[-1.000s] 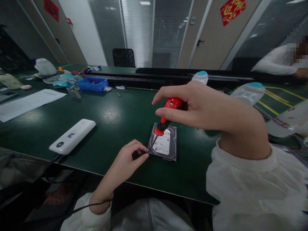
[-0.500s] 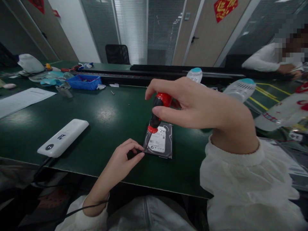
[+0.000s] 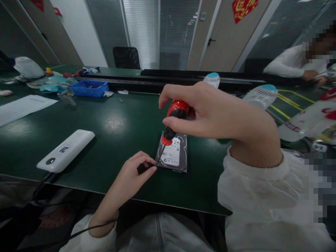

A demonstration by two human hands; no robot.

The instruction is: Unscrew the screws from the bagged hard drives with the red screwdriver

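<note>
My right hand [image 3: 199,112] is wrapped round a red and black screwdriver [image 3: 168,134], held from above with the shaft slanting down to the left. Its tip meets the near left corner of a hard drive [image 3: 181,162]. The drive lies flat on the green table, its white label facing up. At that same corner, the thumb and index finger of my left hand [image 3: 138,169] pinch the drive's edge beside the screwdriver tip. Whether a screw sits under the tip is too small to tell.
A white power bank [image 3: 67,150] with a cable lies at left, near paper sheets [image 3: 26,106]. Behind are a blue bin [image 3: 90,89] and a loose screw [image 3: 121,100]. White vented objects [image 3: 261,96] stand beyond my right hand. Across the table, a person [image 3: 288,64] sits at right.
My right-hand fingers have shifted round the screwdriver handle, which shows more black now. The tip and my left hand stay at the drive's corner. The whole view has shifted slightly.
</note>
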